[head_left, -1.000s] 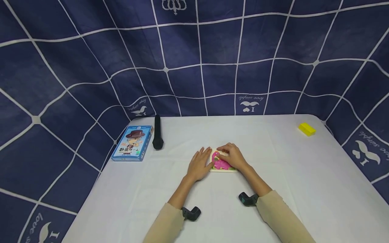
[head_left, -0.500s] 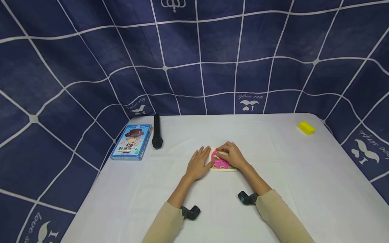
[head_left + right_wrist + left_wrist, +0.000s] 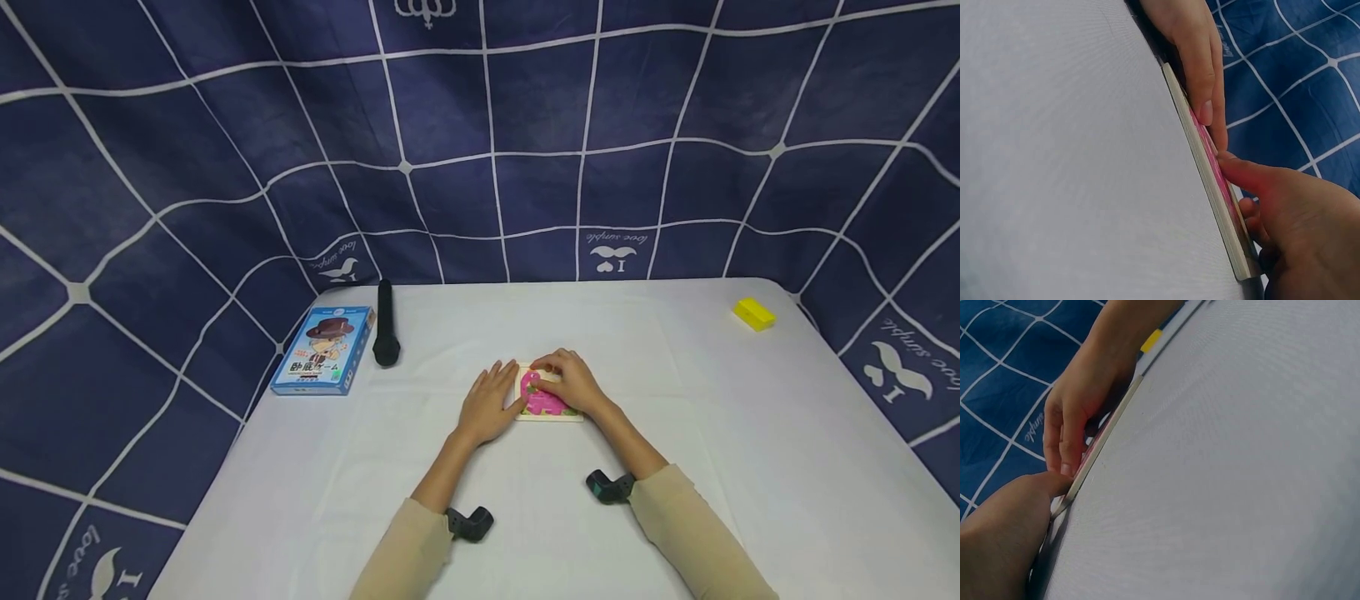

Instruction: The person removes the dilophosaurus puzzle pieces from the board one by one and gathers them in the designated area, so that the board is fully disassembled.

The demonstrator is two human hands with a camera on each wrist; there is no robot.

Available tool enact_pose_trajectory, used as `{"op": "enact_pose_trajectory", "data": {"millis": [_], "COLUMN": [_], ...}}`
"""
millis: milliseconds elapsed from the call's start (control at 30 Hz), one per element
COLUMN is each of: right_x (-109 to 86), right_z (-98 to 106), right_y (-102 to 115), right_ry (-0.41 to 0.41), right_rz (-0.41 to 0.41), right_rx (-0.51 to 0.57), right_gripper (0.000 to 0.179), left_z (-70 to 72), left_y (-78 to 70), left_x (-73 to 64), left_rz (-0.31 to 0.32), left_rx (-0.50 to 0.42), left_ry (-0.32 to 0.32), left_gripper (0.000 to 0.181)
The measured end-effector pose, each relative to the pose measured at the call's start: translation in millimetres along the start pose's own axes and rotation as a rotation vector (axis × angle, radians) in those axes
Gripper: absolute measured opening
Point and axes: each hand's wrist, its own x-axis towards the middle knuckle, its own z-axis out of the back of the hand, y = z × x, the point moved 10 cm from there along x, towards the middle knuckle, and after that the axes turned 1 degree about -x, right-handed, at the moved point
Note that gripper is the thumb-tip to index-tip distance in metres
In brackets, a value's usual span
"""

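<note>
A small square wooden puzzle with a bright pink animal picture and a pale rim lies flat on the white table, between both hands. My left hand rests at its left side, fingers straight and spread, thumb over the edge. On the upper right of the puzzle, my right hand has its thumb and bent fingers around a part of the board, covering that corner. In the right wrist view the right thumb touches the pink face, and the left thumb lies on the same board.
A blue game box with a cartoon figure lies on the left of the table. Beside it is a black microphone. A yellow block sits at the back right. A navy checked curtain hangs behind the table.
The head view has tilted very slightly, so everything sits a little higher in it. Both hands stay in place on the puzzle, with hardly any finger movement.
</note>
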Motion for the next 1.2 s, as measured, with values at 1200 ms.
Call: {"op": "enact_pose_trajectory", "data": {"millis": [1200], "right_x": [-2.3], "right_z": [2.2], "right_y": [4.0], "right_ry": [-0.071], "right_rz": [0.04], "right_rx": [0.109], "right_gripper": [0.029], "left_z": [-0.1], "left_y": [-0.5], "left_x": [-0.2], "left_rz": [0.002], "left_rx": [0.017], "left_ry": [-0.001], "left_gripper": [0.064]}}
